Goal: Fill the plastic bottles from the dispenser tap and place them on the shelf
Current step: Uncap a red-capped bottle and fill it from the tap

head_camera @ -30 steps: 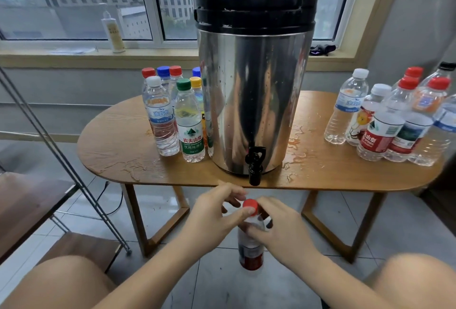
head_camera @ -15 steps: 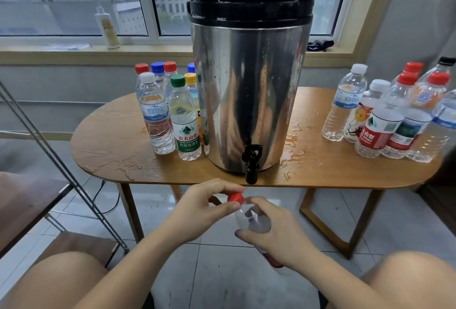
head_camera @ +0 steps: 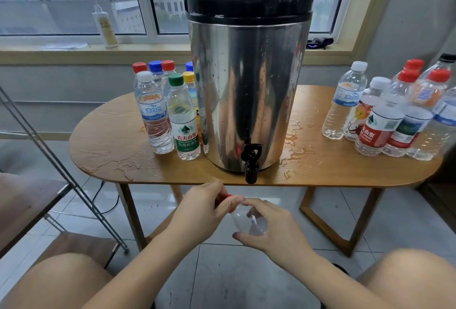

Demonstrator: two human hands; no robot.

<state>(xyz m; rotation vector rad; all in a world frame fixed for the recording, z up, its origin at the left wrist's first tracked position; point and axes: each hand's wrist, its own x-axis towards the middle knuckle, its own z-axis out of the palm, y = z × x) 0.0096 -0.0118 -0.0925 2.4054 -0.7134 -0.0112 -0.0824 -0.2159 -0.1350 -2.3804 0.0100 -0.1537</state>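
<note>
Red cap [head_camera: 229, 203] front and centre: the left hand [head_camera: 199, 212] pinches it between thumb and curled fingers [head_camera: 212, 189], right at the neck of a clear plastic bottle [head_camera: 248, 222]. Whether the cap sits on the thread, I cannot tell. The right hand [head_camera: 271, 231] wraps round the bottle's body, thumb underneath, fingers over the top. The bottle is tilted, neck up and to the left, held in the air over the tiled floor [head_camera: 246, 271], below the front edge of the wooden tabletop [head_camera: 111, 146].

Just above it and slightly right hangs the black tap [head_camera: 251, 163], jutting over that edge from the base of the steel dispenser [head_camera: 249, 86] with its black lid. Spilled water [head_camera: 293, 141] gleams on the wood beside the dispenser.

Left of the dispenser stands a tight cluster of capped bottles [head_camera: 160, 116], upright. Well to the right stands another bunch of capped bottles [head_camera: 380, 123], red and white tops. At far left is a brown shelf [head_camera: 24, 200] on a metal frame. On the windowsill [head_camera: 74, 53] behind stands a pale pump bottle [head_camera: 104, 25].
</note>
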